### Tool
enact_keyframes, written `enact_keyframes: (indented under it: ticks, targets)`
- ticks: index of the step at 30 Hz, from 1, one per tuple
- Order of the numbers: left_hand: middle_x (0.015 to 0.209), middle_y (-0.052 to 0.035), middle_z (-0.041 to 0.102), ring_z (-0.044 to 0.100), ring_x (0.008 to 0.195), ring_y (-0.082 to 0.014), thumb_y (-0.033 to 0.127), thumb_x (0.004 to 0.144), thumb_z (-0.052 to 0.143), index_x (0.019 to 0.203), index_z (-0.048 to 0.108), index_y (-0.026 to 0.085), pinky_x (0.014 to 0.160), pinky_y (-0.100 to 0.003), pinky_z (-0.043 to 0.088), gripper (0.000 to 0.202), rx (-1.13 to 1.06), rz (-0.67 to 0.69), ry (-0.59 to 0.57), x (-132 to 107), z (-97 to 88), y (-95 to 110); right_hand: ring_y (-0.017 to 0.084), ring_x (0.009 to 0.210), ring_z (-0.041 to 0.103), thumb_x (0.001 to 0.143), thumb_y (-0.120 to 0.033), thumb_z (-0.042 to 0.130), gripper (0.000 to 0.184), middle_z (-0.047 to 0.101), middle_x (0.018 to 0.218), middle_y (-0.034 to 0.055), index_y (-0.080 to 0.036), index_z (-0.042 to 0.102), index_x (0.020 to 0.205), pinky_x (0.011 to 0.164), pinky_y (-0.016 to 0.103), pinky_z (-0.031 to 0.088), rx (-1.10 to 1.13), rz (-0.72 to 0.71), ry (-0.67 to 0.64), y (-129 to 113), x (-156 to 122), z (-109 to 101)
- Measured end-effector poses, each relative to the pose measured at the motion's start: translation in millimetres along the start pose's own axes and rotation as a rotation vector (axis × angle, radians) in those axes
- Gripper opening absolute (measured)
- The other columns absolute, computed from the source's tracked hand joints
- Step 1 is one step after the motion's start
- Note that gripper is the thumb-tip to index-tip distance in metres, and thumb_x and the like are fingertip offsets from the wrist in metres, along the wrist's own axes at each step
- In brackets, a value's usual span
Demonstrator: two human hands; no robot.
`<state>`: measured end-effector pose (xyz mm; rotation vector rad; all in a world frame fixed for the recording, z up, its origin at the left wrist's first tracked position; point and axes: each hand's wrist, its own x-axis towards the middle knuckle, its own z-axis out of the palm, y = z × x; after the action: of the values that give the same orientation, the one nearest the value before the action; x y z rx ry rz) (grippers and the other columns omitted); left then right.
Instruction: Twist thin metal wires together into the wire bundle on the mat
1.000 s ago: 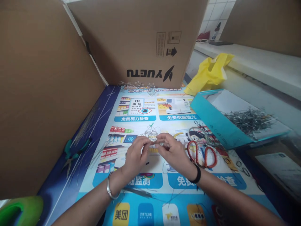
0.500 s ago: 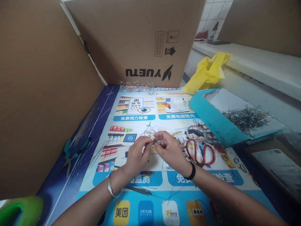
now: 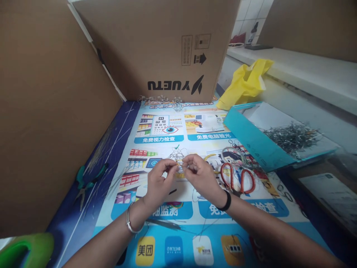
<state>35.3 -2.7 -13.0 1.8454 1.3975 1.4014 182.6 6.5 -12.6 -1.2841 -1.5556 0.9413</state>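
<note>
Head view: the brown cardboard panel [image 3: 134, 44] marked YUETU filled most of what I saw at the back, and the printed poster [image 3: 161, 232] covered the table before it. At right I had the turquoise box [image 3: 249, 139] with grey wire clippings [image 3: 292, 137] heaped inside, and the yellow bag [image 3: 241, 87] just behind it. The left hand [image 3: 159, 182] and the right hand [image 3: 201, 176] met above the poster's middle, close but apart. On each I saw thumb and forefinger pinched together on thin wire [image 3: 180, 165], too fine for me to follow; the right's other fingers were curled. Red-handled scissors [image 3: 242, 182] lay right of the right hand, and teal-handled pliers [image 3: 83, 188] well off to the left. Just beyond the fingertips sat a small wire tangle [image 3: 176, 153] with a green tip; I couldn't tell whether it joined the pinched wire.
</note>
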Motion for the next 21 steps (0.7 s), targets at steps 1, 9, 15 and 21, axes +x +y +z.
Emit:
enact_keyframes:
  ticks: [1,9,15,21]
  targets:
    - [0.076,-0.0006,0.065,0.061,0.069,-0.0125,0.018,0.082,0.060,0.085,0.060,0.018,0.066,-0.024,0.051,0.003,-0.011,-0.017,0.014,-0.2,0.1,-0.6,0.008,0.054,0.053,0.074,-0.016,0.051,0.019,0.061,0.075,-0.0019,-0.021,0.054,0.092,0.052,0.021,0.044,0.005,0.002,0.000,0.4,0.1,0.2]
    - [0.073,0.0018,0.064,0.058,0.062,-0.0102,0.016,0.080,0.060,0.081,0.060,0.019,0.062,-0.022,0.049,0.003,0.130,0.042,-0.022,1.6,-1.4,1.6,0.010,0.058,0.056,0.076,-0.018,0.052,0.016,0.062,0.078,-0.0009,-0.021,0.054,0.092,0.054,0.021,0.045,0.012,-0.011,-0.011,0.4,-0.6,0.1]
    - [0.074,0.0028,0.064,0.058,0.061,-0.0096,0.011,0.080,0.058,0.081,0.059,0.020,0.059,-0.020,0.048,0.009,0.163,0.069,-0.095,1.9,-3.5,5.5,0.009,0.055,0.054,0.078,-0.016,0.049,0.012,0.062,0.074,-0.0026,-0.021,0.055,0.087,0.054,0.021,0.044,-0.041,-0.075,-0.010,-3.3,-2.8,-2.0]
    - [0.075,0.0020,0.065,0.059,0.063,-0.0103,0.013,0.081,0.059,0.082,0.060,0.020,0.062,-0.021,0.050,0.007,0.158,0.048,-0.080,1.1,-2.4,5.0,0.014,0.072,0.063,0.082,-0.014,0.047,0.016,0.067,0.080,-0.0003,-0.022,0.058,0.090,0.067,0.024,0.048,-0.213,-0.215,0.012,-4.0,-3.8,-6.3]
